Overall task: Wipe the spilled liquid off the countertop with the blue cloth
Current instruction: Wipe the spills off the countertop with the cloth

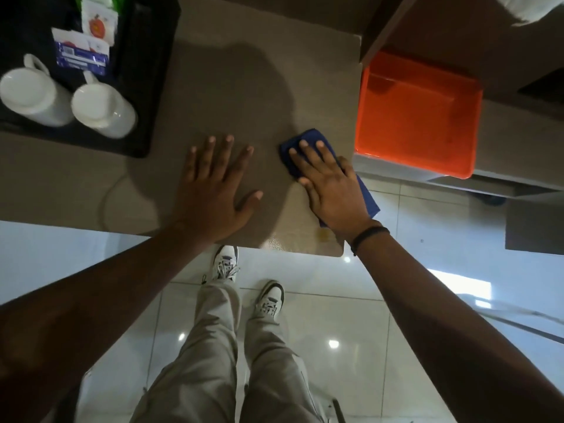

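The blue cloth (308,137) lies folded on the beige countertop (232,96) near its right edge. My right hand (331,181) presses flat on the cloth with fingers spread, covering most of it; one end of the cloth sticks out past the counter's front edge. My left hand (213,184) rests flat and spread on the bare counter to the left of the cloth, holding nothing. A small yellowish wet patch (323,235) shows near the counter's front right corner, just behind my right wrist.
A black tray (143,96) at the left carries two upturned white mugs (33,93) (102,108) and sachets (81,53). An orange square bin (418,114) sits beyond the counter's right edge. Glossy tiled floor and my legs lie below the front edge.
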